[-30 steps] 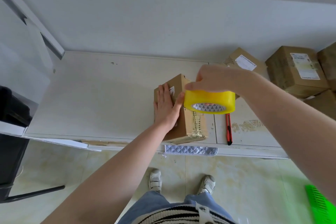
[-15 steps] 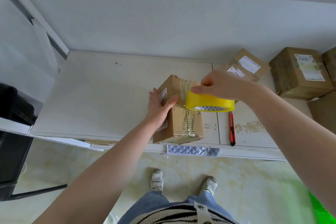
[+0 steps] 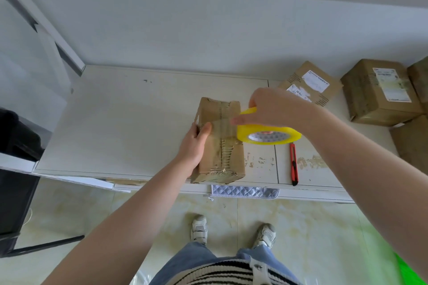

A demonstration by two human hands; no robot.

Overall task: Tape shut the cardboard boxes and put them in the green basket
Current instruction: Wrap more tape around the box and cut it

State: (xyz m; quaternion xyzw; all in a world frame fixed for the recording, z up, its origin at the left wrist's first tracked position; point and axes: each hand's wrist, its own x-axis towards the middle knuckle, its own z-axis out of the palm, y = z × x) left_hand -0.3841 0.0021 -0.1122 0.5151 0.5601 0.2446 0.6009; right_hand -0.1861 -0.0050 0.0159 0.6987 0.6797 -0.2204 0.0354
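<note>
Near the front edge of the white bench (image 3: 120, 122) lies a cardboard box (image 3: 221, 157), long side running away from the person, its top seam already covered in wrinkled clear tape. The left hand (image 3: 193, 146) holds the box's left side, thumb laid on the top face and the other fingers wrapped down over the edge. The right hand (image 3: 275, 109) grips a yellow tape roll (image 3: 268, 133) just right of the box, fingers curled over its rim. A clear strip of tape (image 3: 222, 124) stretches from the roll across the box top toward the left thumb; whether its end is already stuck down is hard to judge.

A red utility knife (image 3: 293, 164) lies on the bench right of the roll, apart from the box. Further back on the right sit more cardboard boxes, one with white labels (image 3: 310, 83) behind the right hand and a larger one (image 3: 379, 92) beside it. A quilted grey cloth (image 3: 244, 191) hangs under the bench edge below the box. At the bottom right corner a sliver of the green basket (image 3: 411, 271) shows on the floor.
</note>
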